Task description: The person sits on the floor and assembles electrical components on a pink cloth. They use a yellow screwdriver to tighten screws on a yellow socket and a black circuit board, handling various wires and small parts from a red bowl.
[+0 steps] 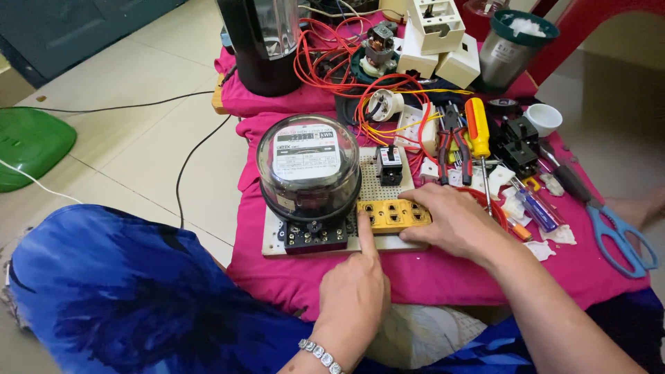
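Landmark: pegboard (388, 181), white, flat on pink cloth (429, 277).
Green pad (31, 142): on floor, far left of pegboard.
Black cable (190, 156): across floor tiles, left of pegboard, runs up toward cloth.
Blue fabric (104, 291): person's lap, below-left of pegboard.
Meter (308, 166): round clear dome, black terminal base, fills pegboard's left half.
Left hand (353, 294): below pegboard's front edge, index finger out, tip pressing left end of socket strip; other fingers curled, grasping nothing. Beaded bracelet (320, 354) at wrist.
Socket strip (393, 215): yellow, lying along pegboard's front edge, just right of meter base.
Breaker (389, 165): small, black, upright on pegboard behind strip.
Right hand (454, 221): over pegboard's right edge, fingers spread flat on strip's right end, pinning it down; not clenched around it.
Red wires (332, 69): tangled behind pegboard.
Pliers (454, 142): just right of pegboard, red-black handles.
Screwdriver (479, 138): yellow-orange handle, right of pliers.
Scissors (620, 239): blue handles, far right of pegboard, at cloth edge.
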